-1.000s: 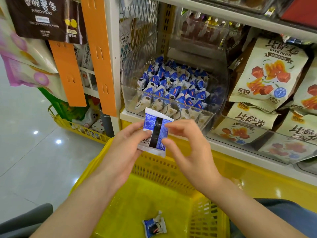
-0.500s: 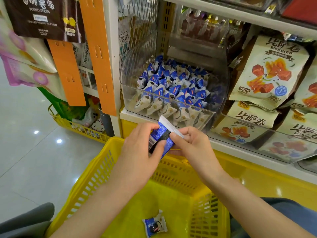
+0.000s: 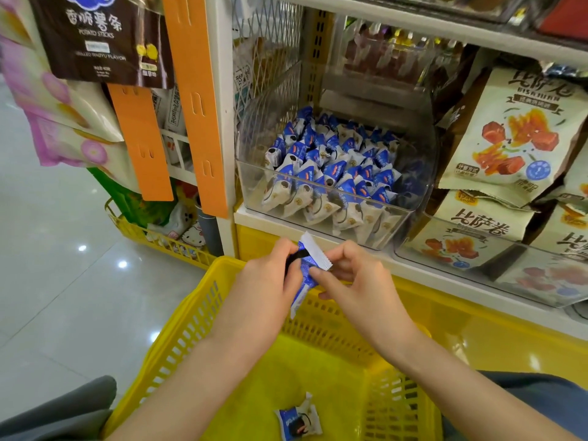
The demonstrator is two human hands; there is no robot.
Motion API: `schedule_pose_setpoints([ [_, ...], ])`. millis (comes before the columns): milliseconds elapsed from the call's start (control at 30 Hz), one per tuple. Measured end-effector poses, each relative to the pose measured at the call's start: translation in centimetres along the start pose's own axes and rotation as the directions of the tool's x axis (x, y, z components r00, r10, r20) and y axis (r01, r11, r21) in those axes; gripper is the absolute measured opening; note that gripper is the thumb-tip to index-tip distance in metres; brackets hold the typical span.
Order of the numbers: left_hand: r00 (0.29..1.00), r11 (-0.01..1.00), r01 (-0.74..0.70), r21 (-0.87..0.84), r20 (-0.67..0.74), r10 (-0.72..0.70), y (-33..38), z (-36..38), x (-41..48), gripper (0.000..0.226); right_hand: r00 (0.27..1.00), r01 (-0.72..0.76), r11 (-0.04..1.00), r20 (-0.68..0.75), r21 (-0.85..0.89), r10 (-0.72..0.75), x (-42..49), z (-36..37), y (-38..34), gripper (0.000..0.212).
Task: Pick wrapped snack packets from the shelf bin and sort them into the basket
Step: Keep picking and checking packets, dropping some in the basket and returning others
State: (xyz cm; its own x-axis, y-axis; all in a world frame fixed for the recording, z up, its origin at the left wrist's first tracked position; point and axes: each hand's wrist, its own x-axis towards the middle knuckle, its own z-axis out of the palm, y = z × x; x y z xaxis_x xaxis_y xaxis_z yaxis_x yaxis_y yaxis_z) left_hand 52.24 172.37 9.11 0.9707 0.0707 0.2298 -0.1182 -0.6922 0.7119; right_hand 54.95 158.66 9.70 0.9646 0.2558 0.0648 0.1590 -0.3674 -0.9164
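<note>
**Q:** Where is the packet at this moment?

**A:** Between both hands, over the far rim of the yellow basket (image 3: pixel 191 313) and just below the shelf edge. The left hand (image 3: pixel 264 281) has its fingers curled round the blue-and-white packet (image 3: pixel 304 276) from the left. The right hand (image 3: pixel 353 281) pinches it between thumb and forefinger near the white serrated end.

**Q:** How does it lie?

**A:** Nearly on end. Its long axis runs from the serrated top, tipped a little to the right and toward the shelf, down to a lower end that hangs against the basket's far wall.

**Q:** And the bin?

**A:** The clear bin (image 3: pixel 423 148) sits on the shelf above and beyond the hands, well stocked with like packets. Neither hand is at it.

**Q:** What does the drop turn on?

**A:** On going down and back, I judge. The basket floor lies below the hands and nearer the person, where a second packet (image 3: pixel 297 420) rests toward the near side. The left hand holds more of the wrapper and looks the likelier carrier, while the right need only let go. Released where it hangs, the packet could catch the far rim rather than fall clean.

**Q:** How far along is the sorting?

**A:** Early, by the look of it: one packet in the basket, one in hand, and a bin close to full.
</note>
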Motion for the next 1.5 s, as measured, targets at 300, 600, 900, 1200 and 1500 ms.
schedule_pose_setpoints([
  [300, 0.999, 0.997, -0.032, 0.069, 0.008, 0.031, 0.0, 0.0, 0.0, 0.015, 0.992, -0.118, 0.985, 0.058, 0.123, 0.112, 0.5, 0.4, 0.0, 0.015],
  [600, 0.992, 0.986, 0.052, -0.161, -0.105, -0.070, -0.1, 0.6, 0.5, 0.017, 0.992, -0.078, 0.988, 0.108, 0.135, 0.064, 0.8, 0.0, -0.1, 0.021],
  [900, 0.993, 0.974, 0.107, -0.199, -0.022, -0.113, -0.2, 0.9, 0.5, 0.030, 0.987, -0.116, 0.985, 0.125, 0.127, 0.101, 1.1, -0.1, 0.2, 0.020],
  [1200, 0.927, 0.661, 0.366, -0.655, 0.196, -0.319, -0.3, 0.1, 1.2, 0.028, 0.984, 0.039, 0.999, 0.177, 0.002, -0.039, 0.8, -0.5, -0.1, 0.049],
  [1500, 0.861, 0.221, 0.481, -0.848, 0.410, -0.300, 0.3, -0.4, 1.6, 0.037, 0.991, -0.023, 0.991, 0.137, 0.132, 0.005, 1.0, -0.6, -0.2, 0.053],
])
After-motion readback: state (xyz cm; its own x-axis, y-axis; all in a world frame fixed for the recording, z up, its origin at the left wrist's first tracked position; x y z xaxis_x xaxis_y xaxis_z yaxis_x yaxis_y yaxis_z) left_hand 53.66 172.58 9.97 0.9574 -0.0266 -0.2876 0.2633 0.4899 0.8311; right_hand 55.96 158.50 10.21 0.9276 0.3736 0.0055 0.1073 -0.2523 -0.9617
